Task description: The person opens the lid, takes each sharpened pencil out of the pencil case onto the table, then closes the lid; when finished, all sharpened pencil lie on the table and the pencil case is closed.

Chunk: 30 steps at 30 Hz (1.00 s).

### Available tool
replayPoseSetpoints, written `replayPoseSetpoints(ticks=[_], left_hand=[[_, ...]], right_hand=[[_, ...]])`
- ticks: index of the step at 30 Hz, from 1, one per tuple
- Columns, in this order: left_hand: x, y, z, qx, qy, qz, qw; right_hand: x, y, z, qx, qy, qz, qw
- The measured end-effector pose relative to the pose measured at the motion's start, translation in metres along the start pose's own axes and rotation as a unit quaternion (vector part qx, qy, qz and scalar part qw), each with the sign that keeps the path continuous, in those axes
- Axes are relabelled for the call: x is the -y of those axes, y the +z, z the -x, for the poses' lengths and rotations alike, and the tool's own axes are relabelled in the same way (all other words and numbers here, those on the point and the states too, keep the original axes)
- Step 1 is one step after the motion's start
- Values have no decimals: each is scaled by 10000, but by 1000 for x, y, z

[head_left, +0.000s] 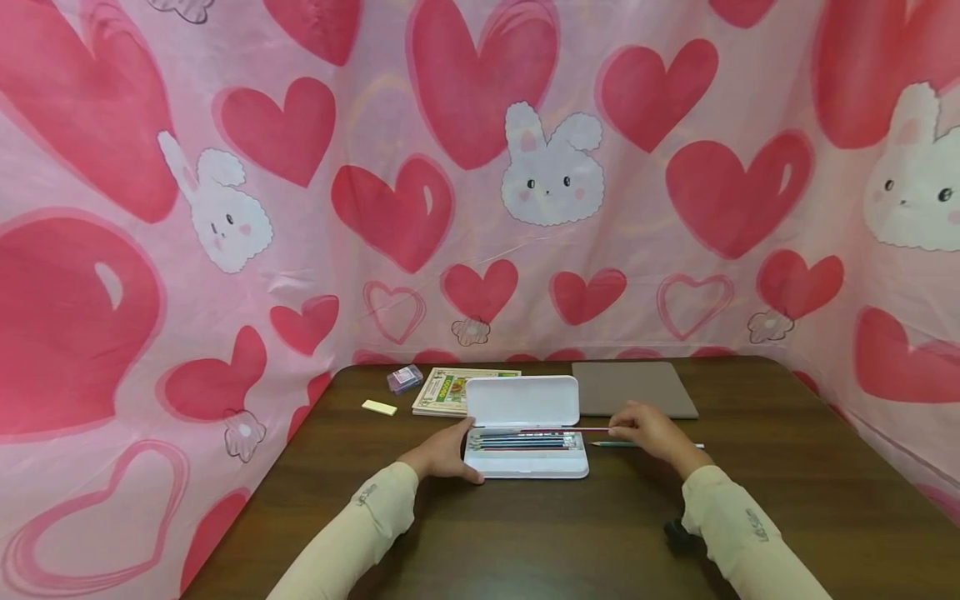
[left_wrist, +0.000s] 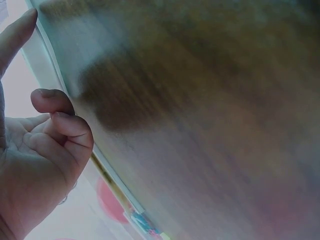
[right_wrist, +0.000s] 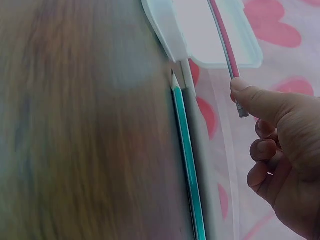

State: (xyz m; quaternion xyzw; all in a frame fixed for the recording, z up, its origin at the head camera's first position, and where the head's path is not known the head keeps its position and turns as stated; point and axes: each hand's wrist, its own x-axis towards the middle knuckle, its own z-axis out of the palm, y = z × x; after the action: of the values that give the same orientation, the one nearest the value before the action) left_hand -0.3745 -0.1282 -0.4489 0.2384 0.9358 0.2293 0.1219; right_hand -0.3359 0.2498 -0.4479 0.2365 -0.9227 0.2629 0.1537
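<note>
The right hand (head_left: 651, 433) is pinching the eraser end of a pink pencil (head_left: 562, 430) between thumb and fingers, holding it level over the far edge of the open white case (head_left: 525, 454), with its tip reaching toward the raised lid (head_left: 522, 401); the wrist view is showing the same narrow grip closed on the pencil's metal end (right_wrist: 242, 110). The left hand (head_left: 444, 457) is resting against the case's left end, thumb along its near corner and fingers loosely curled, clasping nothing. Judged from the layout, the filling of the case is well under way: several pencils are already lying side by side in the tray, too tightly packed to count, one is in hand, and one teal pencil (head_left: 647, 445) is waiting on the worktop (head_left: 787, 500) just beyond the right hand. Counted otherwise: one case, one booklet (head_left: 442, 390) behind it, one grey pad (head_left: 633, 388) beside the lid, one yellow eraser (head_left: 378, 407) and one small clear box (head_left: 405, 378) toward the left rear. Heart-and-rabbit cloth (head_left: 480, 167) is enclosing the worktop on three sides.
</note>
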Motion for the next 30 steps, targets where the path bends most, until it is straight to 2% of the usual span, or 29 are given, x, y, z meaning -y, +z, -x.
replayPoseSetpoints(ticks=[7,20,30], left_hand=[[-1,0,0,-26,150,-82,9999],[0,-1,0,23,100,-120,9999],[-2,-1,1,-22,122,-190,9997]], right_hand=[[-8,-9,13,-104,109,-74,9999],[-28,-20,41,-524,66,-1,9986],[-41,-31,58,-550,300,132,9979]])
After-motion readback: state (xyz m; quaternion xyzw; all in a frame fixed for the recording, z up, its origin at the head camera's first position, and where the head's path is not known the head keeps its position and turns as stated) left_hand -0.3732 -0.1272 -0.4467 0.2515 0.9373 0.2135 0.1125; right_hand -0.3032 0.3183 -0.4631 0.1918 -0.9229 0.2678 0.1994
